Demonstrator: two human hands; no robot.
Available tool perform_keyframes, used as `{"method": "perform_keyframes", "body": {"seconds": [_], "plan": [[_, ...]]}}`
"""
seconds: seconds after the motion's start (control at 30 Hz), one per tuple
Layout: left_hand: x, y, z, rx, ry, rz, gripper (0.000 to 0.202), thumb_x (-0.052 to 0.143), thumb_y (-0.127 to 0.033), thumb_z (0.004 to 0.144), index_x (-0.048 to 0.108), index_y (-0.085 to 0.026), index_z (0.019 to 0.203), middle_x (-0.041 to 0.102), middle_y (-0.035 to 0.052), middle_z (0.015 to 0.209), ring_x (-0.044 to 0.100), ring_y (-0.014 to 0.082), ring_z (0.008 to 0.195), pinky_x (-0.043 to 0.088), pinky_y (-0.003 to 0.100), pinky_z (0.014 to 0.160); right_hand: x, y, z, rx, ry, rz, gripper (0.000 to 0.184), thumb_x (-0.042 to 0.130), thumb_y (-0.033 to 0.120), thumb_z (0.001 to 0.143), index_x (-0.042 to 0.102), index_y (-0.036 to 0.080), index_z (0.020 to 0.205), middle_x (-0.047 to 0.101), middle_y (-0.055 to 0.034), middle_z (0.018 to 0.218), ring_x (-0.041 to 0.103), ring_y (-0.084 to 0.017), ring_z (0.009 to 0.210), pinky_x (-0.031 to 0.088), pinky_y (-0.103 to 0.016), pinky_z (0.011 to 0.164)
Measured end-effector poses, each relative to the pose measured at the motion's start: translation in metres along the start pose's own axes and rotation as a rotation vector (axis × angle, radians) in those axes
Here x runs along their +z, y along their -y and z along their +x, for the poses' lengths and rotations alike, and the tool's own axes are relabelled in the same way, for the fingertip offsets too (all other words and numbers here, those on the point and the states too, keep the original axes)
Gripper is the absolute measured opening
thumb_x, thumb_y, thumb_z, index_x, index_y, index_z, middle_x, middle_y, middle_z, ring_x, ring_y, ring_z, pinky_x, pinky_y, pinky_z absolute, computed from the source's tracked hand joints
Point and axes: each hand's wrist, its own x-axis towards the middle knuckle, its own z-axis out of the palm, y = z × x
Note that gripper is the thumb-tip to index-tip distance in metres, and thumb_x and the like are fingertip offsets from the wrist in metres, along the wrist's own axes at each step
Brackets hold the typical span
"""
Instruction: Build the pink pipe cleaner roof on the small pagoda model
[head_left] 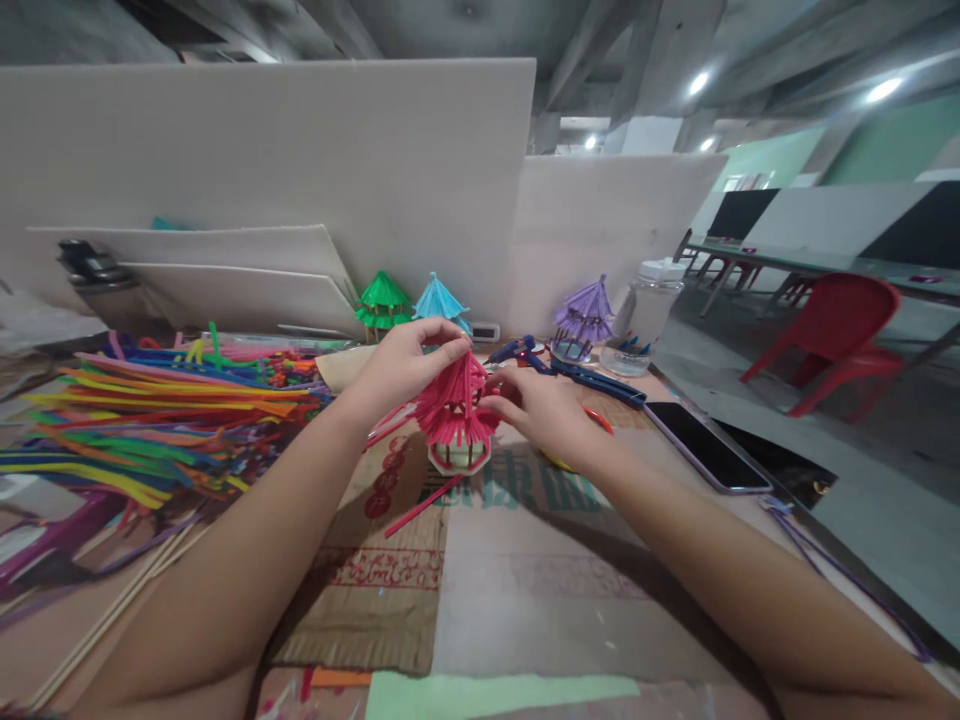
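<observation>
A small pink model pavilion [454, 410] stands upright on the cardboard in front of me, with a two-tier roof of fuzzy pipe-cleaner strips and a pale octagonal base. From the upper left, my left hand [412, 355] closes thumb and fingers on the roof's peak. My right hand [534, 408] is at the roof's right side, thumb and forefinger bent in against the strips; its fingertips are partly hidden. One loose pink pipe cleaner [422, 506] lies just before the base.
Many coloured pipe cleaners [187, 420] are heaped at left. Green [382, 303], blue [435, 300] and purple [583, 318] pavilions stand behind. A glue gun [514, 350], blue-handled pliers [600, 383], a clear jar [652, 310] and a phone [706, 446] lie or stand at right.
</observation>
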Motion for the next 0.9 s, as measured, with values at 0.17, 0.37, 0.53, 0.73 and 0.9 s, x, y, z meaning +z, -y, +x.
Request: {"method": "perform_keyframes", "body": {"seconds": [0.17,0.37,0.53,0.73,0.9], "plan": [[0.0,-0.005,-0.002,0.022,0.016,0.021,0.038,0.059,-0.052,0.089,0.07,-0.017,0.092,0.073,0.0053,0.091,0.065,0.0193,0.084,0.05,0.029,0.081,0.01,0.003,-0.003,-0.103,-0.007,0.02,0.015,0.055,0.022,0.094,0.069,0.019,0.097,0.072,-0.0031,0.083,0.059,-0.015,0.072,0.034,-0.025,0.064],[0.0,-0.007,-0.002,0.015,-0.008,-0.002,0.036,0.059,-0.051,0.09,0.069,-0.016,0.091,0.072,0.005,0.092,0.065,0.0193,0.086,0.049,0.027,0.079,0.001,0.0,-0.001,-0.114,-0.048,0.023,0.016,0.053,0.024,0.095,0.065,0.019,0.086,0.066,-0.0009,0.076,0.055,-0.014,0.068,0.032,-0.025,0.062],[0.001,-0.007,-0.002,-0.003,-0.03,-0.011,0.034,0.06,-0.048,0.089,0.068,-0.015,0.09,0.072,0.0048,0.092,0.064,0.0186,0.084,0.048,0.027,0.08,-0.011,-0.001,0.003,-0.045,-0.153,0.142,0.023,0.047,0.027,0.097,0.057,0.019,0.078,0.06,0.0014,0.068,0.051,-0.013,0.062,0.032,-0.024,0.06],[0.004,-0.013,-0.004,0.011,-0.064,0.048,0.029,0.059,-0.043,0.09,0.069,-0.015,0.09,0.072,0.0045,0.093,0.063,0.0187,0.086,0.047,0.027,0.084,-0.022,0.017,-0.003,-0.091,-0.039,0.011,0.036,0.053,0.043,0.097,0.057,0.018,0.071,0.06,0.0,0.065,0.05,-0.013,0.061,0.029,-0.026,0.058],[0.004,-0.015,-0.005,0.004,-0.088,0.058,0.028,0.06,-0.042,0.089,0.07,-0.016,0.089,0.072,0.0036,0.092,0.063,0.0188,0.086,0.047,0.027,0.083,-0.02,0.027,-0.012,-0.195,-0.009,-0.254,0.036,0.066,0.052,0.088,0.059,0.018,0.082,0.066,-0.004,0.078,0.055,-0.017,0.067,0.03,-0.028,0.06]]}}
